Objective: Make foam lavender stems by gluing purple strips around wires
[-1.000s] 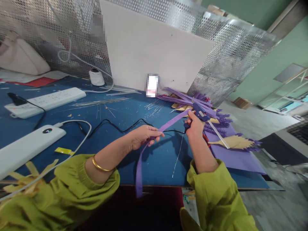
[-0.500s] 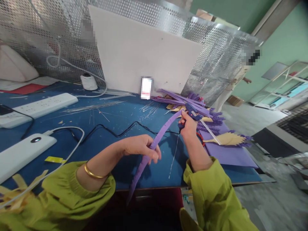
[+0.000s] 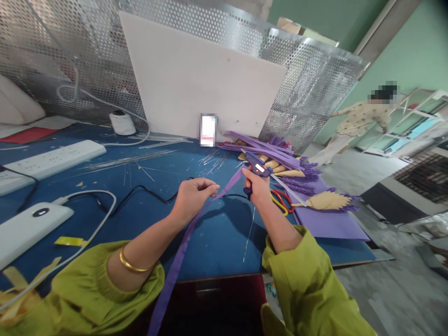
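Observation:
My left hand (image 3: 194, 193) pinches a long purple foam strip (image 3: 175, 266) that runs from near the glue gun down over the table's front edge. My right hand (image 3: 257, 186) grips a blue hot glue gun (image 3: 257, 167), its nozzle close to the strip's upper end. A clear glue stick (image 3: 289, 191) sticks out of the gun's back. The gun's black cord (image 3: 147, 191) trails left across the blue table (image 3: 217, 233). A thin wire (image 3: 249, 233) lies on the table between my arms.
Purple foam strips and fringed pieces (image 3: 280, 154) pile at the right with a purple sheet (image 3: 329, 221) and red-yellow scissors (image 3: 282, 200). White power strips (image 3: 52, 158) and a white device (image 3: 28, 228) lie left. A white board (image 3: 203, 79) leans on perforated metal. A person (image 3: 357, 121) stands far right.
My left hand slid up the strip toward the glue gun, and more strip now hangs over the table edge. The camera turned right, bringing the distant person into view.

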`<state>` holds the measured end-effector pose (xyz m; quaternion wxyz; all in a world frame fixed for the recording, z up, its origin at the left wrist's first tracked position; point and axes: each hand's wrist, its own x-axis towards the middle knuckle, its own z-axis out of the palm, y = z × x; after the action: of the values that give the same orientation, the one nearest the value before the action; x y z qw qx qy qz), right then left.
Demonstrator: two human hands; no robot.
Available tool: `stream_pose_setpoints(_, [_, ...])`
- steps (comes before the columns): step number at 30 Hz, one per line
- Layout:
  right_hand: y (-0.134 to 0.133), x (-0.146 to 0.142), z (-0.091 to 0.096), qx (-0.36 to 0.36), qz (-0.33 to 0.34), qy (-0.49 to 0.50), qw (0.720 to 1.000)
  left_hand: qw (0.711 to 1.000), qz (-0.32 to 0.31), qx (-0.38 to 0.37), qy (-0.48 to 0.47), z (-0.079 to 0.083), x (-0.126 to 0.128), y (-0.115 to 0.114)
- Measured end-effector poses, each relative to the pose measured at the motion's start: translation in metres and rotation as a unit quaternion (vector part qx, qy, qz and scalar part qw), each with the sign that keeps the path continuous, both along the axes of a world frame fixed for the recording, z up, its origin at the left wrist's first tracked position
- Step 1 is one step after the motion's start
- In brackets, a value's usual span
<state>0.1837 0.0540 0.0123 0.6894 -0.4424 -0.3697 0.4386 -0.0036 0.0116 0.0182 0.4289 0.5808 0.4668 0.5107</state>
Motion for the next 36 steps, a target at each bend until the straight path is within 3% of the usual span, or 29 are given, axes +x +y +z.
stream_pose_setpoints(12, [-0.003, -0.003, -0.0021, 0.006, 0.019, -0.005, 1.0, 0.99, -0.003, -0.066, -0.124, 0.006, 0.003, -0.0013])
stream_pose_setpoints(19, [-0.0008, -0.0028, -0.0042, -0.002, 0.006, -0.011, 1.0, 0.974, -0.038, -0.116, -0.191, 0.0051, 0.0005, -0.0019])
stream_pose_setpoints(36, [-0.0035, -0.004, -0.0064, 0.005, 0.027, -0.013, 1.0, 0.957, -0.064, -0.15, -0.241, 0.0017, -0.0021, 0.0004])
